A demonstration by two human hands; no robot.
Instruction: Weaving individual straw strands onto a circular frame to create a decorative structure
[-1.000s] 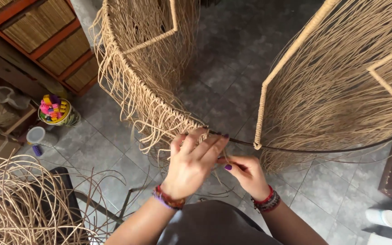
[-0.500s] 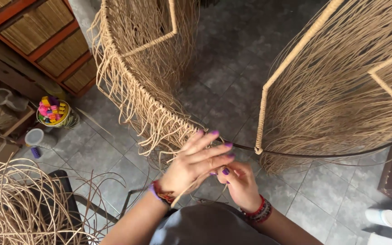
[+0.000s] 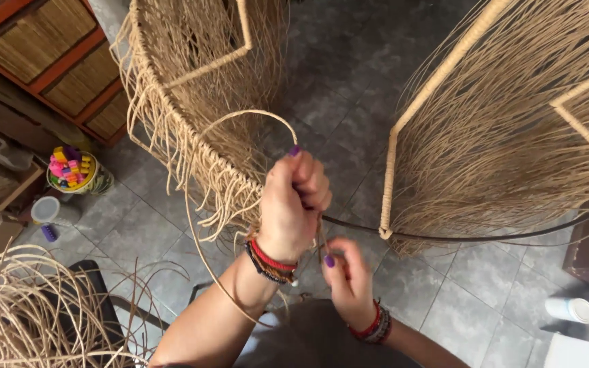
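— Where's your left hand (image 3: 293, 204) right now?

— It's up in a closed fist, gripping a pale rattan strand (image 3: 240, 117) — the strand arcs up from your fist in a loop, then sweeps down past your left forearm toward your lap. The fist sits just beside the fringed lower edge of the woven frame (image 3: 185, 88) on your left.

— And your right hand (image 3: 349, 276)?

— Lower, near your body, fingers curled in a pinch on thin fibres that run up toward your left fist. Exactly what it pinches is too fine to tell. Both wrists carry beaded bracelets.

— What's around you?

— A dark metal hoop (image 3: 485, 235) runs from your hands off to the right, under the second panel of hanging strands (image 3: 512, 136) with its wrapped edge. A loose bundle of rattan (image 3: 28, 313) lies at lower left. On the grey tiled floor (image 3: 349, 75) stand a small pot of coloured pegs (image 3: 73, 169) and a white cup (image 3: 46, 210), beside an orange-framed shelf (image 3: 56, 61).
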